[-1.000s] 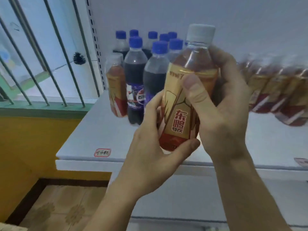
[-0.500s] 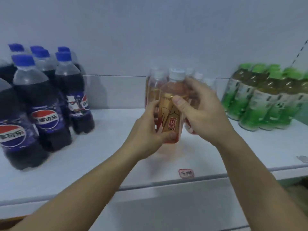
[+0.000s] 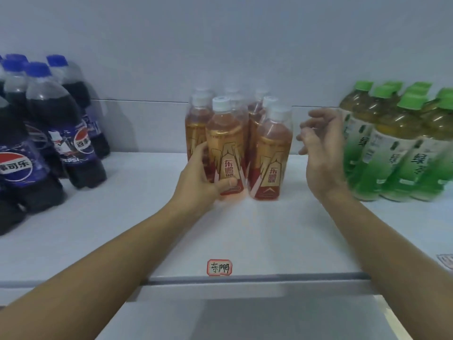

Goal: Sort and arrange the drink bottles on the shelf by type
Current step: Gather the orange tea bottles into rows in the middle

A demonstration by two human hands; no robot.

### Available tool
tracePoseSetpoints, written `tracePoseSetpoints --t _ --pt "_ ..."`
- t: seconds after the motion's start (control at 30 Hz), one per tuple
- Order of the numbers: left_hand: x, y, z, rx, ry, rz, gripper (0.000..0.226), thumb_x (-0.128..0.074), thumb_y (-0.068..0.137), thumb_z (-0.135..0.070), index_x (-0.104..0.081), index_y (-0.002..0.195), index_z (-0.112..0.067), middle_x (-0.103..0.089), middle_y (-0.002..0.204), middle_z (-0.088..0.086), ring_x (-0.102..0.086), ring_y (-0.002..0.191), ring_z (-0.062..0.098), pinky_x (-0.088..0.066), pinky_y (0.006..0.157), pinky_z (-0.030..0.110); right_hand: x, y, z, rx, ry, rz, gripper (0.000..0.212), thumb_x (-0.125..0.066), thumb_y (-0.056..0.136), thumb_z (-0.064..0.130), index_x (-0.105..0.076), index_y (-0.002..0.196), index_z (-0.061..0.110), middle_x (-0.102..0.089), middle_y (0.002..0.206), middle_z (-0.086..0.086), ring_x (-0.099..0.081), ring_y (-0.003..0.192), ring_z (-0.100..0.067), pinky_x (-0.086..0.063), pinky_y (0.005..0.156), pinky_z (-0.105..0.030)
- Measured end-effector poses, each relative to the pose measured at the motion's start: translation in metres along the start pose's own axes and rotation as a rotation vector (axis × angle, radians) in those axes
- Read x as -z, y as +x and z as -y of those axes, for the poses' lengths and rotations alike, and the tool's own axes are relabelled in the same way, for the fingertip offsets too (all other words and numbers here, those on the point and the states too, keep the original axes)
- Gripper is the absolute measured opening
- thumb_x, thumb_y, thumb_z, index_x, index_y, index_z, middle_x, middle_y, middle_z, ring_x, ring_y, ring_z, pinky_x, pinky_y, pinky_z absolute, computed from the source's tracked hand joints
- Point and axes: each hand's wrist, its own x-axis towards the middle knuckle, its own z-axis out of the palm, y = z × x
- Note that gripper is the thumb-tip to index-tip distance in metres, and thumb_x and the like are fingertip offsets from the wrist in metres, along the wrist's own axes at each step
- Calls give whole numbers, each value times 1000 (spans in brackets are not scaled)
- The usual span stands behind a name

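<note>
White shelf [image 3: 127,231] carries three groups: I count five dark blue-capped cola bottles [image 3: 46,133] left, roughly seven green-capped tea bottles [image 3: 392,148] right, about seven amber white-capped bottles centre. My left hand [image 3: 198,180] grips the front amber gold-labelled bottle [image 3: 226,148], standing upright. My right hand [image 3: 318,148] hovers beside, fingers loosely curled, holding nothing. One red-bordered label sticker [image 3: 219,267] marks the front edge.

1. At least five cola bottles [image 3: 58,133] with blue caps are counted at the left of the frame; more are cut off by the edge.
2. About seven amber bottles [image 3: 226,146] with white caps are counted at centre; the rear ones are blurred.
3. About six green tea bottles [image 3: 397,148] are counted at the right.
4. Two hands are seen.
</note>
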Motion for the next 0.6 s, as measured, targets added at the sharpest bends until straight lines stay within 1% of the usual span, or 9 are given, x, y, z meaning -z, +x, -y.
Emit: tracePoseSetpoints --t 0.07,0.13,0.2,0.27,0.33,0.4,0.47,0.53,0.6 --pt "-6 -2 5 -6 22 -8 74 -89 75 -12 -49 134 -33 -67 113 -14 -67 108 9 -60 91 43 4 -10 -18 -66 -1 76 40 -54 86 37 -47 123 24 -55 109 -6 -58 99 -25 -48 76 -38" --pt "-10 -2 8 -31 68 -1 77 -89 74 -12 -48 136 -32 -65 115 -15 -66 106 5 -60 91 40 5 -15 -26 -144 18 197 53 -57 82 42 -44 130 24 -55 118 -10 -58 102 -17 -50 78 -30" --pt "-12 -3 8 -50 103 0 82 -89 74 -10 -47 140 -33 -63 116 -17 -65 105 2 -60 91 36 3 -17 -29 -172 6 318 64 -64 78 40 -39 135 26 -55 126 -6 -58 108 -13 -53 76 -24" --pt "-13 -3 8 -58 113 -11 84 -88 74 -9 -45 142 -33 -63 117 -16 -66 104 1 -60 91 36 0 -18 -28 -192 -25 416 75 -73 75 31 -33 139 29 -51 133 -1 -56 117 -11 -57 75 -25" --pt "-13 -3 9 -57 118 -16 83 -88 75 -11 -45 143 -33 -64 118 -14 -66 105 2 -59 92 38 -2 -19 -28 -208 -49 451 83 -76 73 26 -29 141 33 -47 135 0 -54 120 -10 -59 75 -26" --pt "-13 -4 9 -61 132 -11 82 -88 76 -14 -45 143 -33 -65 120 -14 -65 106 1 -59 91 37 0 -19 -28 -232 -41 457 86 -77 71 26 -28 141 36 -49 132 6 -55 119 -6 -61 75 -28" --pt "-13 -5 7 -72 144 -3 82 -87 78 -16 -44 144 -34 -64 123 -14 -63 108 1 -60 90 33 1 -18 -27 -261 -43 477 87 -77 70 25 -28 140 35 -49 132 12 -55 117 -3 -61 77 -28" --pt "-13 -6 4 -101 160 16 80 -85 80 -16 -43 146 -34 -63 123 -17 -62 108 -3 -59 87 23 3 -18 -27 -279 -64 506 83 -76 69 22 -31 138 33 -48 133 16 -56 117 -4 -62 79 -31" --pt "-13 -8 2 -124 176 32 80 -83 82 -14 -42 146 -35 -64 121 -20 -61 106 -9 -55 83 13 6 -18 -29 -302 -59 533 81 -80 71 20 -34 137 32 -49 133 20 -59 114 -6 -61 78 -29"
